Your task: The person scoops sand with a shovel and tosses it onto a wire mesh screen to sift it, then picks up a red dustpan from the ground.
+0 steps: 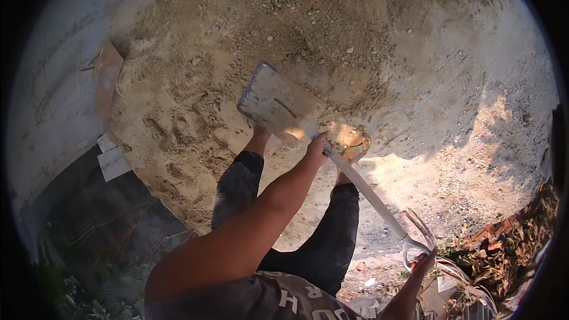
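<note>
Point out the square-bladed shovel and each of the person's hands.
Square-bladed shovel [363, 187]: head view, on its shaft.
Left hand [318, 150]: head view, on the back of the hand.
Right hand [422, 263]: head view, on the hand, at the grip end.

At the lower edge of the frame you wear a dark grey-brown shirt [240, 301] with large pale letters [288, 300] across it. Your black trousers [320, 255], around the centre, look dusty on the left leg and end above your feet. Your left hand [318, 148], right hand [422, 264] and forearms are bare.
</note>
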The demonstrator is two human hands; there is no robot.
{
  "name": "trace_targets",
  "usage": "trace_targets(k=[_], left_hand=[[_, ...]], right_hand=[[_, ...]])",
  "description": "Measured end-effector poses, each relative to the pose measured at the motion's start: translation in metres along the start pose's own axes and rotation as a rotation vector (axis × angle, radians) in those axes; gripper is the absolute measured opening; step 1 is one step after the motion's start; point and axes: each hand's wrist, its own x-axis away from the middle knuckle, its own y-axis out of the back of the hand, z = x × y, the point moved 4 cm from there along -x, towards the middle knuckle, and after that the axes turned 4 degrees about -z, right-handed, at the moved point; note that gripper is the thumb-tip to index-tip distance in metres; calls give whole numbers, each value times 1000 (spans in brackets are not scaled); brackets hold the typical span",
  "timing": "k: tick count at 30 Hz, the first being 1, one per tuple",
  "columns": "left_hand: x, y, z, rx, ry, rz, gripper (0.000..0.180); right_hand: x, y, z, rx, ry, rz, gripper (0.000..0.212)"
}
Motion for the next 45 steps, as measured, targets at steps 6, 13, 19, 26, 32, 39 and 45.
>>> trace_targets(k=[6,13,19,26,32,39,45], left_hand=[[-29,-4,158,-8,353,-130,38],[-168,34,-29,-123,220,-132,18],[-217,44,-224,-309,104,51,16],[-225,-6,-222,-69,13,-41,20],[-238,-49,-266,-54,-80,-57,19],[-102,-40,-257,-162,-186,-24,15],[62,9,-260,-168,-133,-83,21]], right_hand=[[3,108,-23,169,298,-404,60],[71,-89,-99,1,-39,-248,55],[186,-209,-208,-122,-178,-232,55],[94,-286,-136,-124,84,-130,64],[103,-333,-54,-183,157,116,54],[104,-228,-79,-83,15,242,57],[173,-89,-98,-59,-85,241,58]])
